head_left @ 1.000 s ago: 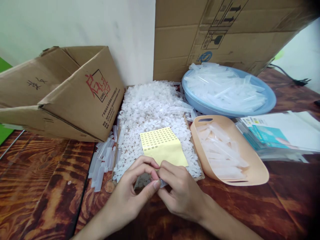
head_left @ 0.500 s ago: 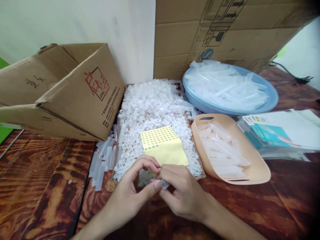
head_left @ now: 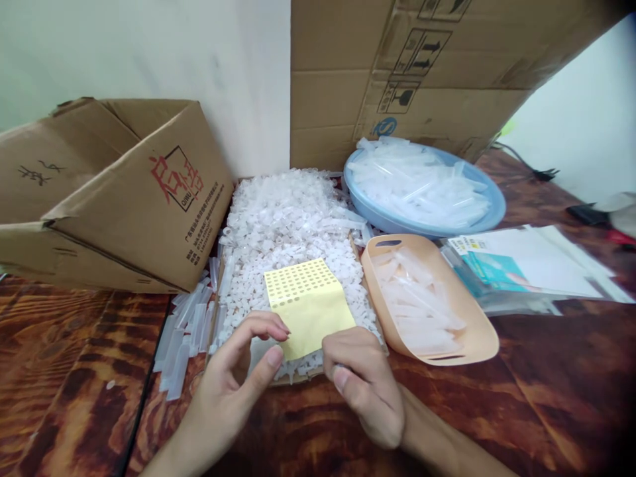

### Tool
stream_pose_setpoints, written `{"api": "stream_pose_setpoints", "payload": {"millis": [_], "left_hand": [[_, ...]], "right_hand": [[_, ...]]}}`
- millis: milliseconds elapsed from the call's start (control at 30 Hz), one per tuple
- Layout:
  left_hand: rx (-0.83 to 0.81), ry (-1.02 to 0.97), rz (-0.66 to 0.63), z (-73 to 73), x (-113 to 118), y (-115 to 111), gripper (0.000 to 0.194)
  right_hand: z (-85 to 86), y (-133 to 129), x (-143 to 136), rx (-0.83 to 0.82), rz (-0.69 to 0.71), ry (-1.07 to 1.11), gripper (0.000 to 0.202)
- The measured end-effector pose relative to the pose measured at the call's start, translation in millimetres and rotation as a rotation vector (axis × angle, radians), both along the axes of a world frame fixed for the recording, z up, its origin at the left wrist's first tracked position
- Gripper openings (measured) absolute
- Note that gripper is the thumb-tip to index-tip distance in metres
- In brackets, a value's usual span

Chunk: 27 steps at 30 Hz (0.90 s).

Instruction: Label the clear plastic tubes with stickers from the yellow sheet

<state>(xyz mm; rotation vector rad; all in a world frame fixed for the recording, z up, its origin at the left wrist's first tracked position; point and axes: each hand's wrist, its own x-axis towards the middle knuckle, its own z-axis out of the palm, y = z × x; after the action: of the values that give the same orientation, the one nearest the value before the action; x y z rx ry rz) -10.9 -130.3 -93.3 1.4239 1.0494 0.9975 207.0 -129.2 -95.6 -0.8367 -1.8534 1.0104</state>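
Note:
My left hand [head_left: 243,371] is over the near left corner of the yellow sticker sheet [head_left: 313,318], thumb and forefinger apart. A tiny dark speck shows at the forefinger's tip; I cannot tell whether it is a sticker. Rows of small round dots cover the sheet's far part, while its near part is bare. Closed into a fist, my right hand [head_left: 365,384] is at the sheet's near right corner. A sliver of a small clear plastic piece [head_left: 340,366] shows by its thumb; the rest is hidden. Beneath the sheet lies a heap of small white plastic pieces [head_left: 293,218] in a shallow carton.
An orange tray [head_left: 479,334] of clear tubes stands to the right, with a blue basin [head_left: 497,205] of more tubes behind. Loose tubes [head_left: 176,361] lie left, near an open cardboard box [head_left: 199,218]. Bagged papers [head_left: 551,265] lie far right. A large carton [head_left: 332,93] stands behind.
My hands have come apart: the left has moved left with its fingers parted, the right has closed around the clear piece. The camera view has shifted slightly.

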Motion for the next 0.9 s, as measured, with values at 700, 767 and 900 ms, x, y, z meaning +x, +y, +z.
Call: {"api": "stream_pose_setpoints", "payload": {"millis": [700,767,900], "left_hand": [[0.091,0.026,0.017,-16.3,-2,7,0.011],[0.092,0.028,0.02,-15.8,-2,8,0.011],[0.098,0.044,0.039,-14.0,-4,8,0.012]], "right_hand": [[11.0,14,36,-0.017,-0.357,0.146,0.044],[15.0,15,38,-0.013,-0.382,0.108,0.043],[22.0,20,49,0.015,-0.42,0.042,0.04]]}}
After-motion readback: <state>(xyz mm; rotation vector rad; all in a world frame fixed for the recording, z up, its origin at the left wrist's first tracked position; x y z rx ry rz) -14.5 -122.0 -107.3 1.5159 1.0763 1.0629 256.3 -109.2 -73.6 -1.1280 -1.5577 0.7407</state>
